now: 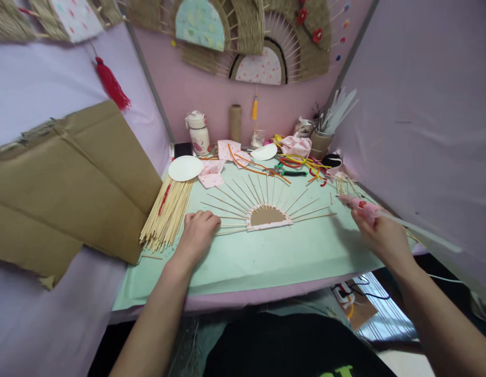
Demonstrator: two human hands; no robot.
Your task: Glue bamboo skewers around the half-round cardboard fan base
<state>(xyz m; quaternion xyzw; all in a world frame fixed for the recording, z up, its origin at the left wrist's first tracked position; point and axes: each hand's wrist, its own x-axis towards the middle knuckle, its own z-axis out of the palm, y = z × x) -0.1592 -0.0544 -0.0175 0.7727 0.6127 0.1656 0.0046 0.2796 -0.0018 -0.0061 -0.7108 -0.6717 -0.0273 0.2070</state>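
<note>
In my right hand (384, 235), at the right of the table, is a pink hot glue gun (366, 208), its nozzle pointing left and a long translucent glue stick (423, 235) trailing behind. Mid-table lies a half-round cardboard piece (268, 215) edged with pink-dotted fabric. Thin wooden sticks (229, 197) fan out around its curve. My left hand (200, 233) rests on the table with curled fingers at the outer ends of the lowest left sticks (233, 226). Those ends are hidden beneath the fingers.
A bundle of sticks (170, 212) lies at left, topped by a white disc (185, 168). Large cardboard (70, 193) leans left. Behind the fan are pliers (292, 172), fabric scraps (212, 173), a bottle (199, 134) and a twine roll (235, 123). Woven fans (248, 26) hang above.
</note>
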